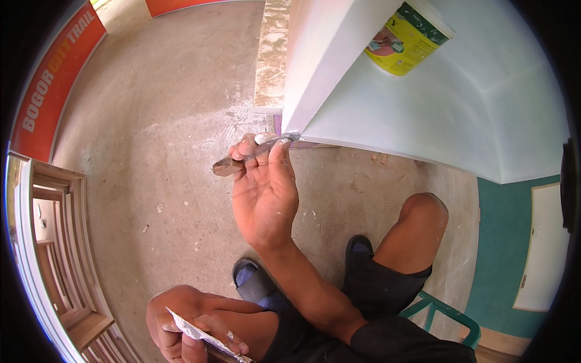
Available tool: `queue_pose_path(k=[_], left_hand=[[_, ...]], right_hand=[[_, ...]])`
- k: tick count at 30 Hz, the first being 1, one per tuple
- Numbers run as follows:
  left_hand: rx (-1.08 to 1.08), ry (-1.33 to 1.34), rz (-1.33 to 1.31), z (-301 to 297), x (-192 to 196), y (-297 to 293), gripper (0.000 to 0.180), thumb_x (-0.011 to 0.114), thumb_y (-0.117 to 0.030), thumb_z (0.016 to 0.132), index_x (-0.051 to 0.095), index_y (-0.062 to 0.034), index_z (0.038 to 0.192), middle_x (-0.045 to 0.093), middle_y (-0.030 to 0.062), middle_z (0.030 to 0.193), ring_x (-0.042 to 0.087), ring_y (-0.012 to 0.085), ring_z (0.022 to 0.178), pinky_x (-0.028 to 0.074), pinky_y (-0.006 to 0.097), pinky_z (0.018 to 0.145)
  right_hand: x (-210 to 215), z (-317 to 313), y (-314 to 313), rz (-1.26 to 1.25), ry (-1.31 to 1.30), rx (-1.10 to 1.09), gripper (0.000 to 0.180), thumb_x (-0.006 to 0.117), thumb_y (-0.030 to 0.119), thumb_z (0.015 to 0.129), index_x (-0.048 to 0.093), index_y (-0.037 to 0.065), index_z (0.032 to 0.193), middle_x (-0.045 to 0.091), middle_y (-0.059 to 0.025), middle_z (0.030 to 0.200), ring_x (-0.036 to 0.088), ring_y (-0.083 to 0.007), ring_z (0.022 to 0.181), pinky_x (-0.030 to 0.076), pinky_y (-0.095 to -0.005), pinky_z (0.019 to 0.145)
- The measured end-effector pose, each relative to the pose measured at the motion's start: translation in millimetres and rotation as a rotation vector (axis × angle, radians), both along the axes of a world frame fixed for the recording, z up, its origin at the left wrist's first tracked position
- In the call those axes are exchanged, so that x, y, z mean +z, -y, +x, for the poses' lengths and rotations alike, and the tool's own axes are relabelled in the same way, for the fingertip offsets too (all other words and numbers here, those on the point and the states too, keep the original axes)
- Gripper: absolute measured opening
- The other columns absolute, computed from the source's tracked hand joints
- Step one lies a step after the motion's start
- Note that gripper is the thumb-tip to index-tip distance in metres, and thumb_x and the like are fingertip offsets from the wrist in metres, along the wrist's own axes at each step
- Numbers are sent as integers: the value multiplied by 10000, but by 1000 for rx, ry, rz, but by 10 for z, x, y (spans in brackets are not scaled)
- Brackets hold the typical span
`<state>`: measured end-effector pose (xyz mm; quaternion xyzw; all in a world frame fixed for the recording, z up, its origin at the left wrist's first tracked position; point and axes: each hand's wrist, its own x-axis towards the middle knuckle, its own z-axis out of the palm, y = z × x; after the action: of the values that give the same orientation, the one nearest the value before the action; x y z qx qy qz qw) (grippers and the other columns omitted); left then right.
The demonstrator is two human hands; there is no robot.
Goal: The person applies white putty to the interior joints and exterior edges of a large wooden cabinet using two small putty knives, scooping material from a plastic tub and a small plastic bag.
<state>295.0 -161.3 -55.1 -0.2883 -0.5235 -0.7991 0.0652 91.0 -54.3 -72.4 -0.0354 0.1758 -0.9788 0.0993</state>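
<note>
My right hand (266, 196) is raised palm up, fingers closed on a putty knife (227, 167) with a brown wooden handle. The knife's blade end is at the lower corner of a white painted upright panel (321, 54), with whitish paste at the tip. White smears mark the fingertips. Low in the picture, my left hand (172, 343) grips a flat scraper (203, 334) coated with white paste. That scraper is held by my left knee, apart from the panel; its far end is cut off by the picture's edge.
A yellow and green tub (407, 39) stands on the white surface (417, 121) at the right. Wooden frames (75, 254) lean at the left, below a red banner (60, 72). A green stool (451, 314) and a green-and-white panel (502, 242) are at right.
</note>
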Motion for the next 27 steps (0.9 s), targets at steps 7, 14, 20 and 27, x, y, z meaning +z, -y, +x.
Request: queue_pose_path(k=[7,14,20,27], left_hand=[[1125,694,312,-218,926,-1000,163,486,-63,920,477,84,990,591,214,649,572,198,486,495,255,438],[1143,698,377,-221,939,-1014,204,455,-56,888,460,101,1018,593,201,638,580,209,470,495,249,429],[1127,755,405,-236,945,-1005,225,460,-47,883,458,115,1040,593,215,633,581,202,464,486,244,413],[1167,718,340,-245,923,-1012,224,470,-40,904,455,123,1057,605,237,649,574,184,449,467,246,380]], right_hand=[[-66,39,177,1,11,80,296,411,332,1100,575,85,1084,586,-52,1007,517,-167,988,412,-334,959],[-142,242,-75,181,-16,64,241,429,282,1095,567,86,1085,591,-62,984,534,-175,918,425,-335,879],[-109,83,-411,265,84,-93,289,452,295,1091,598,51,1037,604,-65,900,533,-172,881,435,-358,900],[23,47,-376,128,99,15,293,442,302,1093,591,55,1044,598,-77,909,518,-182,872,429,-368,916]])
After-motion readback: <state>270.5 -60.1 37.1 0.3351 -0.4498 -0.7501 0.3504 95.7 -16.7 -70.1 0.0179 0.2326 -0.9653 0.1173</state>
